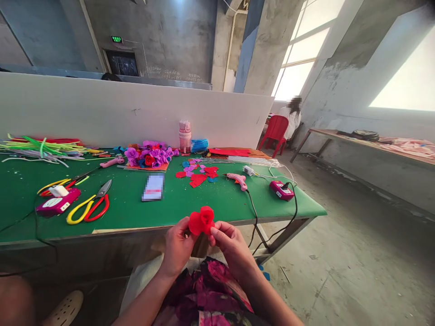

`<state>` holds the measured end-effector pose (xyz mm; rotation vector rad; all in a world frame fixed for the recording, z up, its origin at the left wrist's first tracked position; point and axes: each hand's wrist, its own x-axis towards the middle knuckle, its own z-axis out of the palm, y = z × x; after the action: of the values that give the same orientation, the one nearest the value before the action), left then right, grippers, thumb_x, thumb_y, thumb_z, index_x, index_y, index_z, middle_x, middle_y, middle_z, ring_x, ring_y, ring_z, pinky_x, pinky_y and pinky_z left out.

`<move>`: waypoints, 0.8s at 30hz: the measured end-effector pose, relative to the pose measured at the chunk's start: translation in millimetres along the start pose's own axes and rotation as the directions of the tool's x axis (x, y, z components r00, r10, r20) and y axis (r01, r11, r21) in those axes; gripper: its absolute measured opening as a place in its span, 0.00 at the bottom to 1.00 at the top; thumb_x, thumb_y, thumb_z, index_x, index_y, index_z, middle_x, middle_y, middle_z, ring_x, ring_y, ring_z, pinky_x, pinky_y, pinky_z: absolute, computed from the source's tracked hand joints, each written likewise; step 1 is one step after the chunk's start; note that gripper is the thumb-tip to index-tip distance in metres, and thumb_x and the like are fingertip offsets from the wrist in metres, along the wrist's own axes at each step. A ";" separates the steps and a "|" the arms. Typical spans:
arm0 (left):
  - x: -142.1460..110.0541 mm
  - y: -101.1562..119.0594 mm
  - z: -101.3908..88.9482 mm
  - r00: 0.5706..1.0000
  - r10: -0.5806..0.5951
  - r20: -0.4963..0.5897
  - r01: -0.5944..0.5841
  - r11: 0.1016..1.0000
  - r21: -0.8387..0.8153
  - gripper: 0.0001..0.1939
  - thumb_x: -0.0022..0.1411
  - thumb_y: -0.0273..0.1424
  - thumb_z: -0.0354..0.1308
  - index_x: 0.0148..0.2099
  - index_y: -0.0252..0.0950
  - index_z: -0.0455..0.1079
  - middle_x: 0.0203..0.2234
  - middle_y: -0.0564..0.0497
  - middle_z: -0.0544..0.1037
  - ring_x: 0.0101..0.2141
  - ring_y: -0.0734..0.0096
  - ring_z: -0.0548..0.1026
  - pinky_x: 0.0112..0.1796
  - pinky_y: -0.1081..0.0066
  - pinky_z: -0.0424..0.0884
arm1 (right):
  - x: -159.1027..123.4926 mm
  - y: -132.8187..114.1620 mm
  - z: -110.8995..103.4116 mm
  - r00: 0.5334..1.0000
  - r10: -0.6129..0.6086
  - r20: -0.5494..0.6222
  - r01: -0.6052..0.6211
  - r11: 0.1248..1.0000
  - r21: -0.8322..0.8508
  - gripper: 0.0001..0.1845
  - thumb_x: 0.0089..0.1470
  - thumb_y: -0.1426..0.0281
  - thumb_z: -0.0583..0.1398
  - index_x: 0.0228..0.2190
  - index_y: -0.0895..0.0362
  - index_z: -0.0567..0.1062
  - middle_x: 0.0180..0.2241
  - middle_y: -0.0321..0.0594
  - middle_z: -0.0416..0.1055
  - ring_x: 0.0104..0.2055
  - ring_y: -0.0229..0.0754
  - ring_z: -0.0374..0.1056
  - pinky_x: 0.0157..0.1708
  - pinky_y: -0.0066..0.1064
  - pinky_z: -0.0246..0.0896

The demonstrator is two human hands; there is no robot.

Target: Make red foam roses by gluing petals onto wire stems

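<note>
A red felt flower (202, 220) is held up in front of the green table's (136, 203) near edge. My left hand (177, 246) pinches its left side with closed fingers. My right hand (228, 244) pinches its right side, fingers pressed on a petal. Both hands hover above my lap, just below the table edge. Loose red, purple and blue felt petals (199, 174) lie on the table beyond the flower, next to a pink glue gun (238, 179).
Finished purple and red flowers (151, 156), a pink bottle (185, 137), scissors (91, 206), pipe cleaners (41, 147), a second glue gun (112, 161) and pink power boxes (281, 189) sit on the table. A person sits on a red chair (276, 131) far right.
</note>
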<state>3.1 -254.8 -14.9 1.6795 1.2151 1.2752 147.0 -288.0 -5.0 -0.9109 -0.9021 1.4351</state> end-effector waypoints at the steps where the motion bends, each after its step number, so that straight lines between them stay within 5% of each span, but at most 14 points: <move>1: 0.0 -0.7 0.2 1.000 -0.012 0.005 0.013 1.000 -0.020 0.09 0.54 0.36 0.60 0.30 0.34 0.74 0.21 0.56 0.73 0.25 0.74 0.66 0.28 0.77 0.63 | 0.1 -1.1 0.1 1.000 -0.006 -0.003 0.006 1.000 0.018 0.18 0.46 0.57 0.65 0.21 0.58 0.71 0.19 0.33 0.66 0.22 0.32 0.58 0.25 0.24 0.53; 12: -1.1 -2.7 1.4 0.998 -0.049 -0.049 0.040 0.985 -0.167 0.06 0.50 0.30 0.61 0.33 0.34 0.71 0.26 0.55 0.75 0.28 0.73 0.69 0.30 0.76 0.65 | -2.1 4.3 6.9 0.989 0.106 0.100 -0.111 0.992 0.054 0.14 0.45 0.61 0.67 0.26 0.60 0.76 0.23 0.36 0.70 0.21 0.30 0.55 0.25 0.24 0.49; 24: -3.5 -2.5 8.5 0.994 -0.110 0.001 0.105 0.948 -0.299 0.05 0.49 0.27 0.60 0.32 0.34 0.73 0.25 0.54 0.76 0.27 0.74 0.68 0.31 0.75 0.66 | 1.5 9.5 5.7 0.989 0.138 0.045 -0.142 0.985 0.100 0.14 0.40 0.63 0.69 0.22 0.61 0.75 0.19 0.35 0.70 0.18 0.28 0.55 0.21 0.23 0.45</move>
<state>10.3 -257.2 -20.6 1.3692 1.0473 1.3326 138.0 -287.1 -11.4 -0.8860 -0.7966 1.6097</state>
